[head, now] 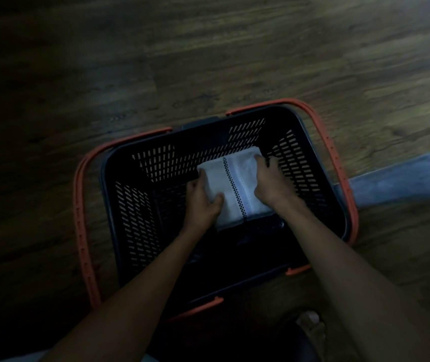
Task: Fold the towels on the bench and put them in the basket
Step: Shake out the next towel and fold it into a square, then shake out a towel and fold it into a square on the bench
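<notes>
Inside the basket (135,210), the left hand (203,202) pinches the left edge of the folded towel (237,184), thumb on top. The right hand (271,184) curls its fingers over the right edge.

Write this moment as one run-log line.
towel: folded, inside basket | left hand: holds towel | right hand: holds towel

Both bare forearms reach forward and down. The left hand (203,202) pinches one side of the towel (234,184), thumb on top; the right hand (271,182) grips the opposite side.
</notes>
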Demonstrator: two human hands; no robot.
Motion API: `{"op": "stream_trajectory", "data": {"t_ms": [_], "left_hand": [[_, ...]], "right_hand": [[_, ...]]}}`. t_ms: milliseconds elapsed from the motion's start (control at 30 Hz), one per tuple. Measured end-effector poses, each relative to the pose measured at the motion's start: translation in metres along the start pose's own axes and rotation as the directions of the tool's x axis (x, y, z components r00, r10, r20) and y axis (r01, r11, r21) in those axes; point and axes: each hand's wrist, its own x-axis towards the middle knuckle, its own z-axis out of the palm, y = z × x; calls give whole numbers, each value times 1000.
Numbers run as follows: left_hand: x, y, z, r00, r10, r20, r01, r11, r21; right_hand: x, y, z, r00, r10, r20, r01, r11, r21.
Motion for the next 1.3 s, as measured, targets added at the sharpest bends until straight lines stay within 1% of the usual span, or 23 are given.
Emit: {"op": "stream_trajectory", "data": {"t_ms": [33,67,100,133,167,200,233,300,367,433,533,600,667,800,900,1000,1067,1133,1300], "left_hand": [[0,-1,-1,998,46,-33,-44,997,67],[0,-3,-1,990,126,-62,-113,977,182],[1,-4,-2,975,214,-58,-184,928,324],[2,-5,-2,964,264,-14,-230,862,451],[3,-6,-2,966,253,60,-244,806,540],[5,-8,-3,970,204,131,-241,765,598],[7,-10,-3,971,155,180,-235,734,637],[12,-10,-4,965,110,239,-249,680,690],[12,0,-11,955,91,283,-269,669,693],[8,12,-23,954,108,278,-279,656,701],[-7,44,-48,955,191,227,-297,636,713],[-20,73,-69,946,241,219,-324,628,707],[-34,109,-92,926,301,229,-370,595,714],[-72,197,-142,859,457,232,-470,520,713],[-110,266,-172,825,506,252,-510,474,718],[-156,329,-190,805,533,259,-540,480,691],[-183,363,-194,771,571,282,-581,450,678],[-212,393,-187,728,597,338,-637,405,656],[-281,449,-142,606,640,471,-772,331,543]], "right_hand": [[-2,-2,4,996,-62,-68,49,983,-175],[-2,-3,8,980,-150,-132,102,943,-316],[-2,-3,10,962,-218,-165,136,905,-404],[1,-2,12,956,-249,-154,154,875,-459],[4,0,14,960,-254,-117,166,856,-490],[8,4,18,973,-223,-54,166,848,-504],[11,6,20,984,-177,8,155,840,-519],[15,9,23,990,-124,67,141,836,-531],[11,5,17,989,-110,98,144,856,-496],[1,-1,4,989,-109,101,142,894,-426],[-30,-6,-30,992,-121,34,126,937,-326],[-58,-8,-60,991,-136,4,131,941,-311],[-89,-11,-97,991,-131,-36,115,948,-297],[-163,-21,-182,985,-86,-150,61,985,-162],[-233,-23,-242,969,-46,-244,18,993,-114],[-304,-16,-285,948,-3,-319,-16,998,-57],[-347,-7,-306,928,38,-371,-48,999,-18],[-391,11,-317,899,91,-429,-79,996,45],[-488,71,-320,822,258,-507,-199,965,169]]}}
